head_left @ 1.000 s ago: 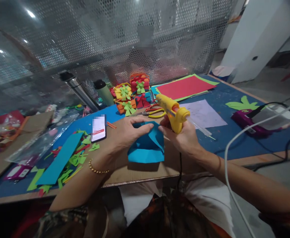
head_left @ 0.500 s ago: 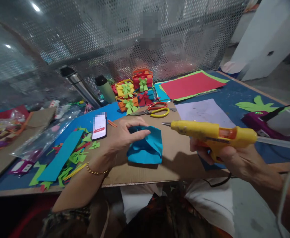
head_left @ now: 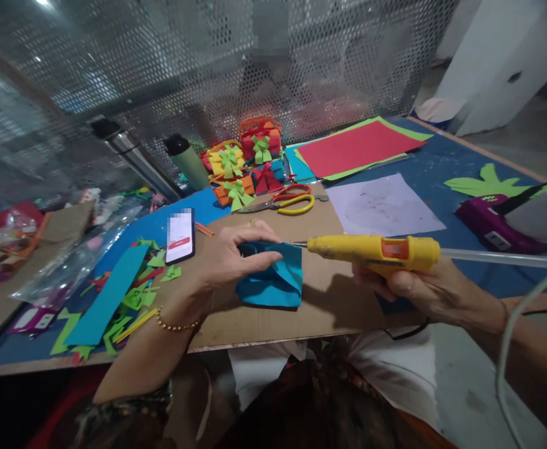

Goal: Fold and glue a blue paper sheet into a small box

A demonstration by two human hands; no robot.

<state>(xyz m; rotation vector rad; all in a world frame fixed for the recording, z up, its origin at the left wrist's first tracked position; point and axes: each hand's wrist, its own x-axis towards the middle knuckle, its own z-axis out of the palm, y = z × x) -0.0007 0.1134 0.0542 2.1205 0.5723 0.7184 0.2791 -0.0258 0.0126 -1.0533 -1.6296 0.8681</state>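
Observation:
A folded blue paper piece (head_left: 273,284) stands on the brown cardboard (head_left: 324,312). My left hand (head_left: 236,252) pinches its upper edge between thumb and fingers. In my right hand (head_left: 408,287) is a yellow glue gun (head_left: 362,247), with a clear glue stick (head_left: 498,257) sticking out of its back. The gun's nozzle points left and lies at the top right corner of the blue paper; whether it touches is hard to tell. Beyond the paper lie red-handled scissors (head_left: 296,189) and a yellow-handled pair (head_left: 296,204).
Small paper boxes with bows (head_left: 229,161) stand at the back, near two bottles (head_left: 186,162). A phone (head_left: 179,240), green scraps (head_left: 137,296) and a blue strip (head_left: 109,296) lie left. Right are coloured sheets (head_left: 362,149), lilac paper (head_left: 385,202) and a purple power strip (head_left: 483,221).
My right hand has brought the glue gun left, so its nozzle has come up to the blue paper's top edge. My left hand keeps its pinch. The view has shifted slightly.

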